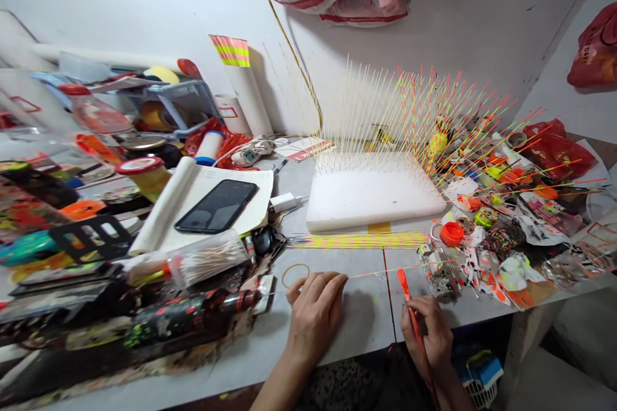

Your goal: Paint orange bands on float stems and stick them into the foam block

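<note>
My left hand (315,308) is closed over the near table, pinching a thin yellow-green stick (371,273) that reaches out to the right. The stick's far part passes over a small paint-spattered block (436,270). In my right hand (429,331) is a paintbrush (403,280) with bright orange bristles, tilted up and left. Its tip is close to the stick; whether they touch I cannot tell. Behind my hands lies a row of yellow-striped thin sticks (366,241), in front of a white foam block (371,205) stuck with many upright coloured sticks (357,122).
An open orange paint cap (452,233) sits among paint-smeared clutter at right. At left are a phone (216,207) on a notebook (263,196), a bag of cotton swabs (212,260) and a dark paint-spotted bottle (178,318). A rubber band (295,266) lies beside my left hand.
</note>
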The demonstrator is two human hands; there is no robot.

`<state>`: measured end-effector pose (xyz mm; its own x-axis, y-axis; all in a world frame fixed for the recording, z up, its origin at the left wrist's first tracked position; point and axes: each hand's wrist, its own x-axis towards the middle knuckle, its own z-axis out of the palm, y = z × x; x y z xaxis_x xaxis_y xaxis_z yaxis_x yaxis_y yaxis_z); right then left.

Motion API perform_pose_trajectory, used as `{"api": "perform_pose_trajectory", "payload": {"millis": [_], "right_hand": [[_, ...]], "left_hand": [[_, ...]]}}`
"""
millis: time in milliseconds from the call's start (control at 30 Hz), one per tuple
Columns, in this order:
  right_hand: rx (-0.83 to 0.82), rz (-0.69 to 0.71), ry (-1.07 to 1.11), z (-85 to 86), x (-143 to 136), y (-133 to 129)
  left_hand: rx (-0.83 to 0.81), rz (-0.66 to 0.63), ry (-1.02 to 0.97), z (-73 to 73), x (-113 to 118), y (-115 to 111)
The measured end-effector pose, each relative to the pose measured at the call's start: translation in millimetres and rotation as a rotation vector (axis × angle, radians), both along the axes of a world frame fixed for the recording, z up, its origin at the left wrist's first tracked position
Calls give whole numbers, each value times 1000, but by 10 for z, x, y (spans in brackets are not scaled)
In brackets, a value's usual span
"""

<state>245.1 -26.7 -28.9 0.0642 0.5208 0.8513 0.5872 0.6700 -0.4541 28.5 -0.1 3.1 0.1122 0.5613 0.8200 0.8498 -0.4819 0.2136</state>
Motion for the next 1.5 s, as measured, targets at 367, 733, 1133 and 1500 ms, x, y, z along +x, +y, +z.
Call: {"api": "perform_pose_trajectory", "payload": {"millis": [367, 733, 1133, 1500], "right_hand": [[-43, -13, -22, -21, 0, 11], [-39, -44, -12, -69, 25, -25], [-20, 12, 29, -6, -52, -40], [-49, 73, 9, -12, -209, -69]], "left_hand": [[-7, -9, -1, 3, 1, -6], [-5, -10, -9, -14, 4, -8], [-9, 15, -8, -25, 0, -9], [-18, 19, 3, 20, 13, -35]]}}
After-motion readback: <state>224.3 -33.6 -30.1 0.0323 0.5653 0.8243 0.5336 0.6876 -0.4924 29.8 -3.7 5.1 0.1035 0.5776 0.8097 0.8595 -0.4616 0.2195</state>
